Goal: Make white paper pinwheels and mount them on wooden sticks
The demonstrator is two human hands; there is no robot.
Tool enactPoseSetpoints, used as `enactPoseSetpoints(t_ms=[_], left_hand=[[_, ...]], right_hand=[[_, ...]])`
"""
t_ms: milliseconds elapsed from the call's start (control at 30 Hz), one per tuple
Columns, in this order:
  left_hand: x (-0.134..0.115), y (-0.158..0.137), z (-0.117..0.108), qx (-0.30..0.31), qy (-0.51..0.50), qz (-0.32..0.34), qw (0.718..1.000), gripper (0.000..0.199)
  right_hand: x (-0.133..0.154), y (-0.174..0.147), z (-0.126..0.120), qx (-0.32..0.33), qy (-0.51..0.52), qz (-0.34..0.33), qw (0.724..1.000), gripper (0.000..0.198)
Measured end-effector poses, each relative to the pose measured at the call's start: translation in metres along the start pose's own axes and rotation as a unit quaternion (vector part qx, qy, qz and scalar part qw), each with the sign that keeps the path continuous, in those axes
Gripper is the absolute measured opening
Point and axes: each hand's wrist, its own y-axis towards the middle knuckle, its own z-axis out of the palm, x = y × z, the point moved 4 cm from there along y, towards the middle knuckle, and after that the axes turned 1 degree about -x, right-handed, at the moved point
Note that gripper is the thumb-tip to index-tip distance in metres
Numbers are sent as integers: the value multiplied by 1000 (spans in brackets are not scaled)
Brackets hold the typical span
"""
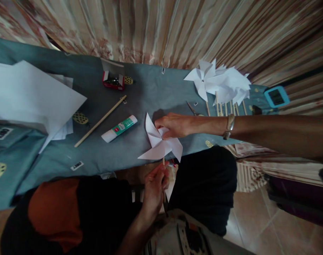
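By the near edge of the surface (pixel 161 92), your left hand (pixel 156 179) squeezes the stick (pixel 163 161) and your right hand (pixel 176 124) pinches the paper pinwheel (pixel 158 149), which should feel light and bend easily, so hold its stiffer stick, not its soft blades (pixel 174 144).

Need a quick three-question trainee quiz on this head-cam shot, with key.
1. Which hand grips the handle of the pinwheel nearest the person?
2. True or false: in the picture, the glue stick lies left of the loose wooden rod.
3. Where is the pinwheel cluster?
A) on the floor
B) on the tablecloth
C) on the person's lap

Key:
1. Left hand; the right hand is at the blades.
2. False; right of it.
3. B
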Motion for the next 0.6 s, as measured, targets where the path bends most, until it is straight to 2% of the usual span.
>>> enactPoseSetpoints(t_ms=[333,467,600], left_hand=[[1,-1,-2,-7,6,23,1000,52],[0,-5,-4,-19,4,15,1000,51],[-1,-9,-7,-38,16,-3,999,53]], right_hand=[[-7,8,2,-18,-4,-33,999,27],[-3,4,-2,-44,3,-33,998,24],[-2,0,-2,-34,26,-32,999,28]])
